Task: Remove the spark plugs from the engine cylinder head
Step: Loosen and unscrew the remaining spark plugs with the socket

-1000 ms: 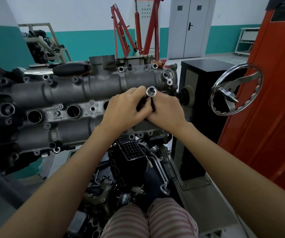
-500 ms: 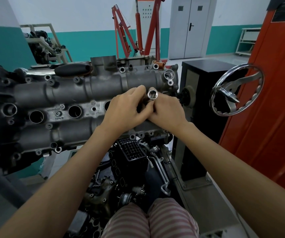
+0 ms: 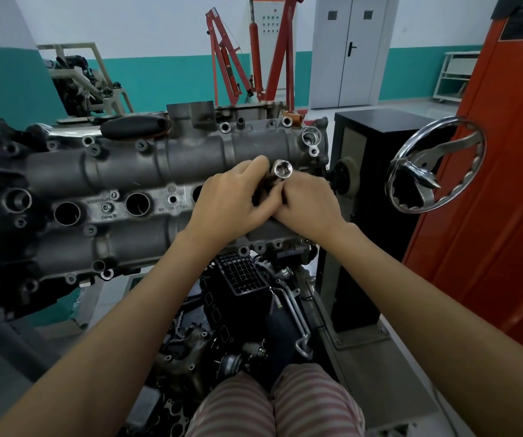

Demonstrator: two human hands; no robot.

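Both hands meet over the right end of the cylinder head (image 3: 121, 171), which sits on an engine stand with its row of plug wells facing the camera. The left hand (image 3: 231, 200) and right hand (image 3: 309, 203) each curl their fingers around a socket tool (image 3: 282, 169); its open chrome end points up toward the camera, and its lower part is hidden between the hands. Whether it is seated in a well cannot be told. No spark plug is visible; any remaining ones lie down inside the wells, two of which (image 3: 137, 204) stand open to the left, apparently empty.

Risks, as judged:
- The tool enters the well at a tilt, failing to seat squarely on the plug hex; turning then rounds the hex or cracks the plug's insulator.
- Two hands crowded on a short, smooth tool invite a slip, and knuckles strike the cast ribs of the head.
- A dropped tool falls into the loose parts (image 3: 241, 275) below the near edge of the head.
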